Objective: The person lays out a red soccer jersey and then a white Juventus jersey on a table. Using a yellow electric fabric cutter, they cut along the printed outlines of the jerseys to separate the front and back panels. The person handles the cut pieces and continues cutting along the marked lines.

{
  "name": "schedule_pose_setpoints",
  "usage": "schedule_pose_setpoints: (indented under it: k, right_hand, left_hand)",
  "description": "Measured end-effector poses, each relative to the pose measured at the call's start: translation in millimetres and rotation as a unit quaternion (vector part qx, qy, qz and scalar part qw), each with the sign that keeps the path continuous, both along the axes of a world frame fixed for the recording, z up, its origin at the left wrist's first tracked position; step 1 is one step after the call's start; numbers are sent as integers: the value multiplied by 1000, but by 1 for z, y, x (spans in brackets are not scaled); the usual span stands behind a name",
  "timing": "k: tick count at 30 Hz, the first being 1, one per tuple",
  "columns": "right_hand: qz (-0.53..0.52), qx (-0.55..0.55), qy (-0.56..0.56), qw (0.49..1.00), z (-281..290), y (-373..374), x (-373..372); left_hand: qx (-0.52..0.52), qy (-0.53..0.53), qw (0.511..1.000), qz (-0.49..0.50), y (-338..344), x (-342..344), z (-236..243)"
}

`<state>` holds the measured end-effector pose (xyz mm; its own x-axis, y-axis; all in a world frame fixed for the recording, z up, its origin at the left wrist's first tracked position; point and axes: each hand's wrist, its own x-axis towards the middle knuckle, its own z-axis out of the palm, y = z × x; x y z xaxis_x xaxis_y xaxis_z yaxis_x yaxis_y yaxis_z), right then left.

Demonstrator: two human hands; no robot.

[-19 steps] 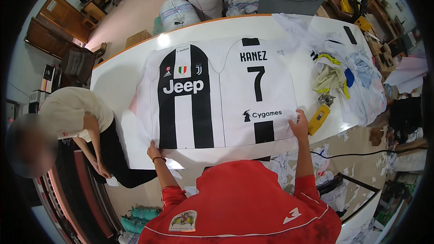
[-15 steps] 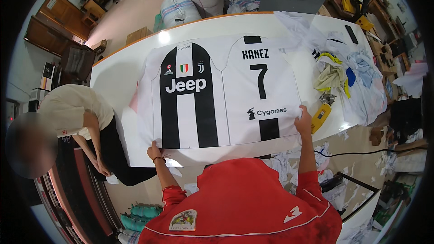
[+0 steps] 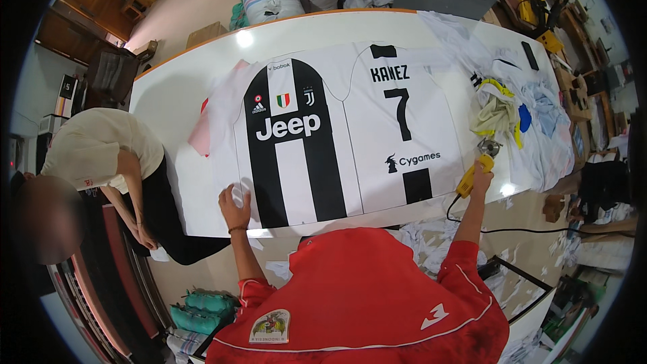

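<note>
A white sheet of jersey fabric (image 3: 441,121), printed with black-striped front and back shirt panels, lies spread on the white table (image 3: 168,87). On its lower left corner rests my left hand (image 3: 234,207), its fingers spread and nothing held in them. My right hand (image 3: 481,180) is closed round the yellow body of a handheld electric cloth cutter (image 3: 466,182), just beyond the fabric's right edge. The cutter's round metal head (image 3: 488,147) points away from me, and its black cord trails off to the right.
Crumpled white and yellow cloth (image 3: 495,114) is heaped at the table's right end, near a black phone-like object (image 3: 530,56). Pink fabric (image 3: 201,136) peeks out at the left. A person in a cream shirt (image 3: 101,145) bends over at the left. Scraps litter the floor.
My right hand has let go of the fabric's right edge and taken hold of the cutter. My left hand has released its pinch and spread out. The printed fabric sits slightly tilted and further right.
</note>
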<state>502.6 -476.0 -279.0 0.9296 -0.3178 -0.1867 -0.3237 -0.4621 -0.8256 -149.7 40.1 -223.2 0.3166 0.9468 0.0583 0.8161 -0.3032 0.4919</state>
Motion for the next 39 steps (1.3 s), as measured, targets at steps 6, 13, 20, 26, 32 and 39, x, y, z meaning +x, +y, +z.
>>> schedule_pose_setpoints:
  k: [6, 13, 20, 26, 32, 39]
  right_hand:
    - [86, 22, 52, 995, 8, 7, 6]
    - [30, 422, 143, 895, 53, 11, -80]
    - [183, 280, 150, 930, 90, 35, -165]
    - [173, 175, 133, 960, 74, 7, -154]
    - [175, 48, -11, 983, 82, 0, -165]
    - [171, 229, 190, 939, 123, 22, -294]
  left_hand:
    - [-19, 166, 985, -51, -15, 30, 0]
    - [-46, 177, 983, -29, -31, 4, -6]
    - [-97, 298, 949, -19, -51, 8, 5]
    - [-149, 364, 919, -37, -75, 13, 31]
    - [-184, 376, 907, -51, -100, -2, 39]
    - [14, 218, 965, -142, -87, -29, 3]
